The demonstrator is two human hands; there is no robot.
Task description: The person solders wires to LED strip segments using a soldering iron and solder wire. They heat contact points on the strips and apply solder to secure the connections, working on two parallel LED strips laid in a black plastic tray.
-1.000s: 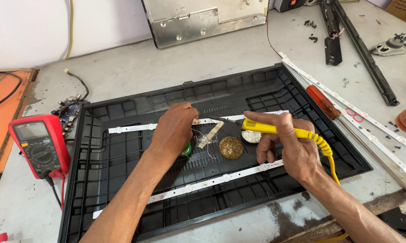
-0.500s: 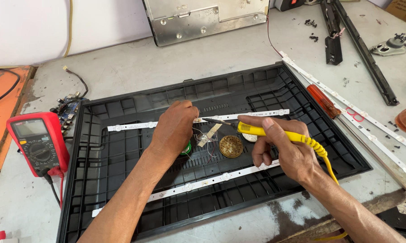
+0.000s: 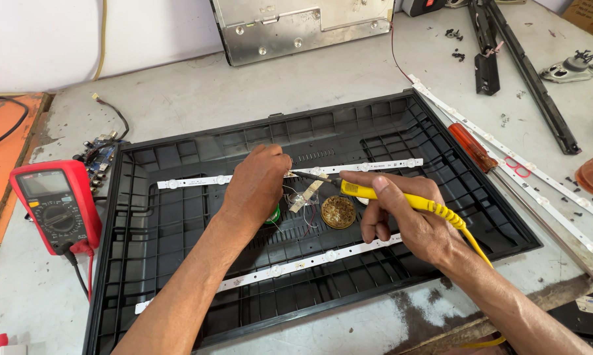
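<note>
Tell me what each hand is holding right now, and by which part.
The right hand grips a yellow-handled soldering iron by its handle, pen-style. The left hand rests fingertips on the upper white LED strip; whether it pinches anything cannot be told.

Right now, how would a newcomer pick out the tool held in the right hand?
Find the big black ribbed tray on the grey bench. Over its middle, the right hand grips a soldering iron like a pen. It is the only bright yellow tool, its thin dark tip reaching toward the left hand.
</note>
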